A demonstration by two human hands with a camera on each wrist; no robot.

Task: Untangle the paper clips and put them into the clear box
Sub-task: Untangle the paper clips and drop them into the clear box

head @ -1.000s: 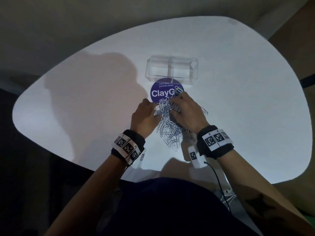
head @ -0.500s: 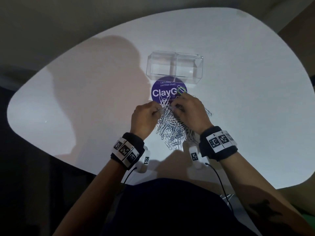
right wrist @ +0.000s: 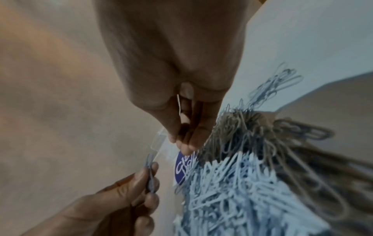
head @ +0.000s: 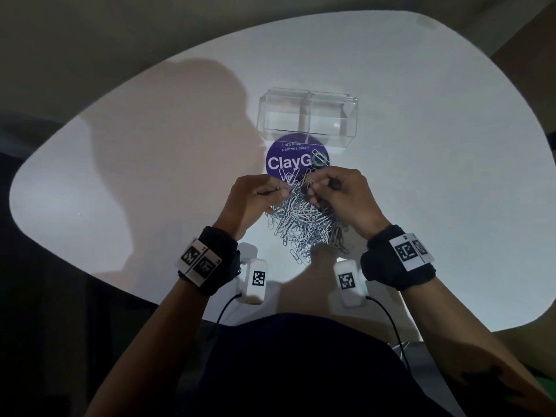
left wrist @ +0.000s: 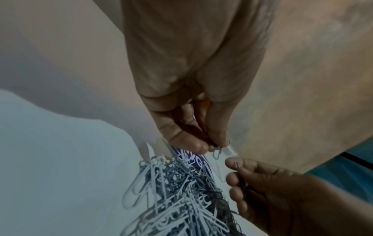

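A tangled pile of silver paper clips [head: 307,227] lies on the white table [head: 436,176], just in front of me. Beyond it stands the clear box [head: 307,115], open at the top, with a divider in the middle and nothing visible in it. My left hand [head: 281,191] hovers over the pile's far left edge and pinches one paper clip [left wrist: 218,152] between thumb and finger. My right hand [head: 313,191] is close beside it, fingers curled, pinching another paper clip [left wrist: 237,166]. In the right wrist view a wire end [right wrist: 178,103] shows between the right fingers [right wrist: 187,143].
A round purple "ClayGo" sticker [head: 288,161] lies flat between the pile and the box, with a few loose clips [head: 319,156] on it. The table's front edge [head: 150,296] runs close to my body. Cables hang from the wrist cameras.
Both hands have lifted off the pile, where they were pressed into the clips. Now each pinches a clip just above the pile's far edge, the two a little apart.
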